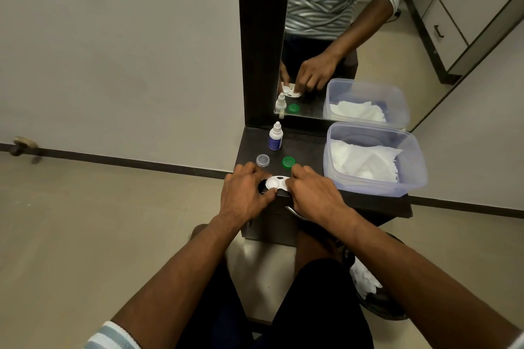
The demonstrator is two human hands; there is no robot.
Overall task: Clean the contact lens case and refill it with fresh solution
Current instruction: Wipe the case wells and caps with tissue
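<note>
On the dark worktop [306,147] the job looks to be in its early or middle part. At the left, a clear cap [262,160] lies loose, open side up; it is probably one of the case's two lids, though it could belong to the bottle. Just behind it the small solution bottle [275,137] stands upright with its nozzle up and no cap on it that I can make out. To the right of the clear cap a green lid [288,162] also lies off, so the wells appear uncovered.

The left hand [245,193] has its grip closed on the left end of the white contact lens case [278,182], thumb and fingers pinching its edge. The case lies flat at the near edge of the worktop, wells facing up, its long axis running left to right across the view. The right hand [310,193] clamps the right end in the same way. Whether the wells hold liquid I cannot tell.

At the far right a clear plastic tub [416,178] holds white tissues [363,159], none in hand. Judging by this, wiping, refilling and recapping are left.
</note>
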